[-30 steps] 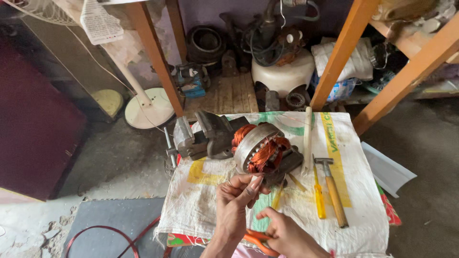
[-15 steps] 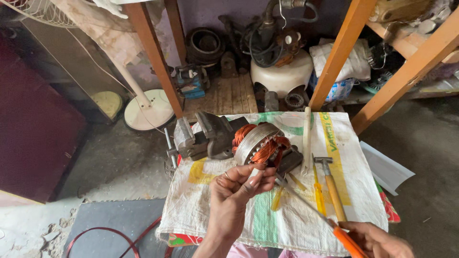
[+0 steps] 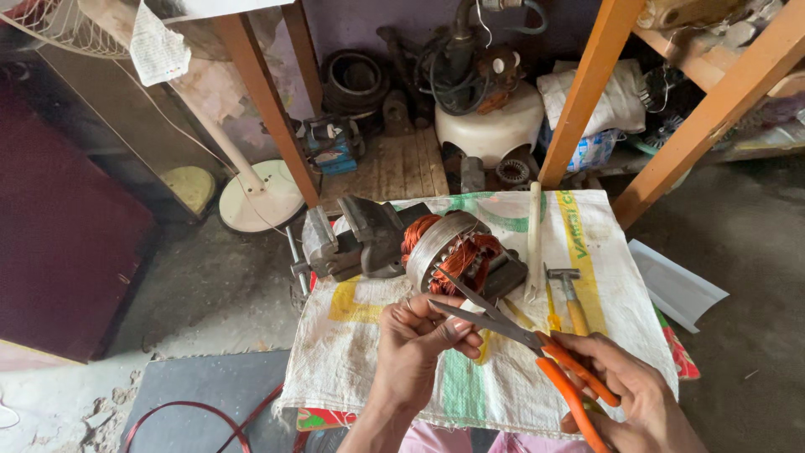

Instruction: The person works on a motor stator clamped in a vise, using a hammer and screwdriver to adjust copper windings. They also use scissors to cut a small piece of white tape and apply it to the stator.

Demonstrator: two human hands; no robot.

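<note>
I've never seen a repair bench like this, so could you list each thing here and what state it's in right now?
Scissors: blades open, orange handles gripped in the right hand.
Left hand: fingers pinched together at the blades; what they hold is too small to tell.
Motor stator: copper windings exposed, clamped in the vise.
Bench vise: closed on the stator.
Hammer: lying flat on the sack cloth, untouched.

Orange-handled scissors, copper-orange motor windings, white green-striped sack.

The vise and motor stator block the worktop's far side; a hammer and white stick crowd the right. The near-left sacking lies open.
</note>
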